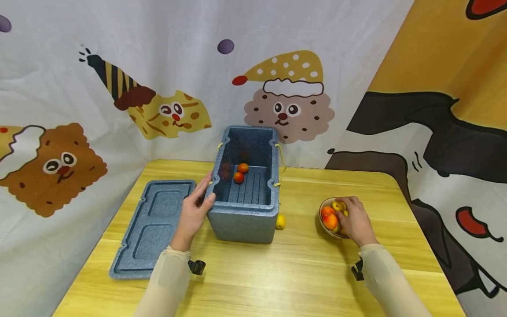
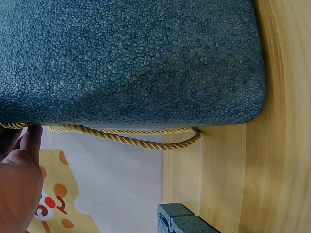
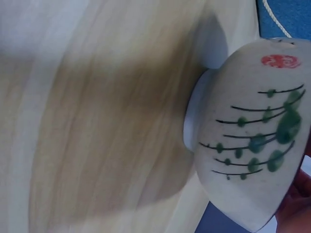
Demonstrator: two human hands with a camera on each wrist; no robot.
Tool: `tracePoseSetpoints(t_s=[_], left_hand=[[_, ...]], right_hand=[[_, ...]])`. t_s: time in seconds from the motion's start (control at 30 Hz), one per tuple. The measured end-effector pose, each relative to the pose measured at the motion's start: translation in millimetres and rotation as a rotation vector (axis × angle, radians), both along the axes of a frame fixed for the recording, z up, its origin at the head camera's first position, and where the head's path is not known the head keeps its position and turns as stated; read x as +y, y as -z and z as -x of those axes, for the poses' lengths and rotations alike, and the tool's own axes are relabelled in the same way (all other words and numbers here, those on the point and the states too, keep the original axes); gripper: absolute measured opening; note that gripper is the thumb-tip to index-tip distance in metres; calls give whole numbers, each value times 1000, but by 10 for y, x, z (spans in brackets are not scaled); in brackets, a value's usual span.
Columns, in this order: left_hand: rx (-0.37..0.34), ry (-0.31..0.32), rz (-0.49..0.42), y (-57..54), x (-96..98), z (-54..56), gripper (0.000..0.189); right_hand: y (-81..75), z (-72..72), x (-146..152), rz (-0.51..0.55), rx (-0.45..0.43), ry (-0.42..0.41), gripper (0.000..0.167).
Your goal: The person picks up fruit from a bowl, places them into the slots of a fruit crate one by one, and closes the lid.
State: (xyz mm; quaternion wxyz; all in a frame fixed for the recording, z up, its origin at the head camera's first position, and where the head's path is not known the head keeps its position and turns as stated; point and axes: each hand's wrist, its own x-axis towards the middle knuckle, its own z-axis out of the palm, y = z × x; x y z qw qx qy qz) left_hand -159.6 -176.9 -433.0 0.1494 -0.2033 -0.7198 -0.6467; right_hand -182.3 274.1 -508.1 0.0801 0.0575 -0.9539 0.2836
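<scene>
Right now, the right hand (image 1: 358,223) leans in over the bowl (image 3: 233,194), its back turned up and its forearm rising from the lower right. Its fingers are bent and bunched close together over the fruit; whether they pinch a piece cannot be told. The left hand (image 1: 194,215) slants up to the box (image 1: 242,224), its fingers long and fairly straight against the outer side, its thumb set apart at the near left of the rim. In the left wrist view, the fingertips lie by a gold rope (image 2: 146,144).

The bowl stands on the table (image 1: 253,281), right of the box and well apart from it. It is pale, with green leaves on dark stems and a red mark outside. In it sit glossy orange fruit (image 1: 330,221) and yellow fruit (image 1: 338,205), partly hidden. Two red fruits (image 1: 239,178) lie in the speckled blue-grey box, and a lemon (image 1: 280,221) lies just beside it.
</scene>
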Motion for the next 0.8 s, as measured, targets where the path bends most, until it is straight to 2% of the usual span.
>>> tracePoseSetpoints(t_s=[0.17, 0.4, 0.6, 0.8], left_hand=[[13, -3, -7, 6, 8, 1, 49], [1, 1, -10, 9, 8, 9, 49], [8, -5, -14, 12, 17, 8, 49], [31, -12, -18, 10, 20, 14, 48]], right_hand=[[61, 6, 10, -23, 47, 6, 32], [59, -2, 29, -3, 57, 19, 31], [-60, -51, 56, 44, 61, 42, 32], [-193, -100, 73, 177, 58, 70, 34]])
